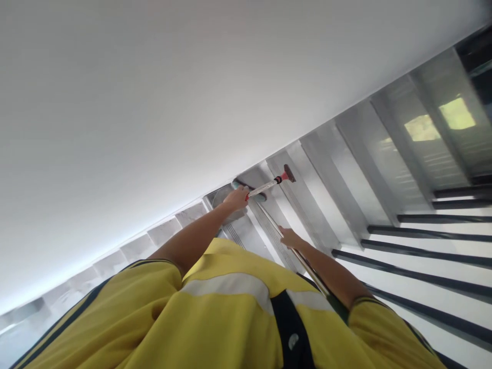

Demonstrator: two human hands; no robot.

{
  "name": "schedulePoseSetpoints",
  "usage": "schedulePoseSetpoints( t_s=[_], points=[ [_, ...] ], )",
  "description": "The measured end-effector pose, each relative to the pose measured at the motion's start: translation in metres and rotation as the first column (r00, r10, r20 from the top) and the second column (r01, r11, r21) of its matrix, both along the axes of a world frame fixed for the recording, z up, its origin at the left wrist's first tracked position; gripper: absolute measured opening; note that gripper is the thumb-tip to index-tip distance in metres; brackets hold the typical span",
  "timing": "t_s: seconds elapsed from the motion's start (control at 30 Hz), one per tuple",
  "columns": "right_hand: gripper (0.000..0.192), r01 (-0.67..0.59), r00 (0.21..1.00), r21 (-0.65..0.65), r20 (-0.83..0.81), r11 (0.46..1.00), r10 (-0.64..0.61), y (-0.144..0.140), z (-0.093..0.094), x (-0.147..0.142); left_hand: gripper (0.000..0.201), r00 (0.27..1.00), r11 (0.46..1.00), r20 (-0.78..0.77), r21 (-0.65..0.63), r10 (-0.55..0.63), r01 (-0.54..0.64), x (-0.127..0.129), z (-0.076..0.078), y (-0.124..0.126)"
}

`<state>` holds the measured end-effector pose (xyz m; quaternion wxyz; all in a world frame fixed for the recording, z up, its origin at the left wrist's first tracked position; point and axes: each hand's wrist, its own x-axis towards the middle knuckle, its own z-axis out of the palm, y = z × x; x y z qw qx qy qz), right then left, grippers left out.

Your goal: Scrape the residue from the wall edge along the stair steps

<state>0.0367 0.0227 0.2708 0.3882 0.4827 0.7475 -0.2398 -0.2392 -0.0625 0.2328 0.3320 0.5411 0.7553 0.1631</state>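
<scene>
My left hand [236,197] is closed around the lower end of a long-handled scraper [265,188]. Its handle is pale with red ends, and the red head with a dark blade points up and right over a stair tread. My right hand [290,239] grips a thin light-coloured pole [309,269], which slants down past my right forearm. At the pole's far end lies a narrow grey-green flat head [262,196], like a flat mop's, on a step and partly hidden behind the scraper and my left hand.
Grey stair steps [323,179] run diagonally from lower left to upper right. A white wall [192,92] borders them on the left. Dark railing bars [423,233] stand along the right. A greyish flat area [234,215] shows below my left hand, its kind unclear.
</scene>
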Motion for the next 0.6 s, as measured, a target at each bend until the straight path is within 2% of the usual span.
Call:
schedulePoseSetpoints(
  t_s=[0.1, 0.17, 0.2, 0.27, 0.37, 0.43, 0.5, 0.6],
  points=[
    [0.069, 0.047, 0.998, 0.003, -0.033, 0.999, -0.047, 0.001, 0.021, 0.053, 0.031, 1.0, 1.0, 0.007, 0.009, 0.012, -0.012, 0.001, -0.001, 0.001],
    [0.066, 0.092, 0.995, 0.071, -0.037, 0.993, -0.089, 0.012, 0.023, 0.063, 0.03, 1.0, 1.0, 0.012, 0.011, 0.014, -0.014, 0.0, -0.002, 0.001],
    [0.063, 0.107, 0.994, 0.105, -0.03, 0.989, -0.104, 0.018, 0.02, 0.058, 0.03, 1.0, 1.0, 0.013, 0.011, 0.014, -0.014, 0.0, -0.003, 0.001],
    [0.051, 0.129, 0.992, 0.136, -0.014, 0.982, -0.128, 0.032, 0.008, 0.028, 0.03, 1.0, 1.0, 0.011, 0.01, 0.016, -0.016, -0.001, -0.003, 0.001],
    [0.035, 0.133, 0.991, 0.111, -0.017, 0.985, -0.132, 0.044, -0.012, -0.029, 0.03, 1.0, 1.0, 0.006, 0.012, 0.022, -0.022, -0.003, -0.004, 0.001],
    [0.031, 0.104, 0.995, 0.096, -0.015, 0.99, -0.103, 0.044, -0.017, -0.05, 0.03, 1.0, 1.0, 0.007, 0.015, 0.027, -0.028, -0.004, -0.004, 0.0],
    [0.032, 0.082, 0.997, 0.08, -0.001, 0.993, -0.082, 0.04, -0.011, -0.049, 0.028, 0.999, 0.999, 0.014, 0.021, 0.029, -0.029, -0.004, -0.002, -0.002],
    [0.033, 0.141, 0.99, 0.106, -0.003, 0.984, -0.142, 0.035, 0.007, -0.033, 0.027, 0.999, 0.999, 0.03, 0.034, 0.027, -0.028, -0.006, 0.001, -0.005]
  ],
)
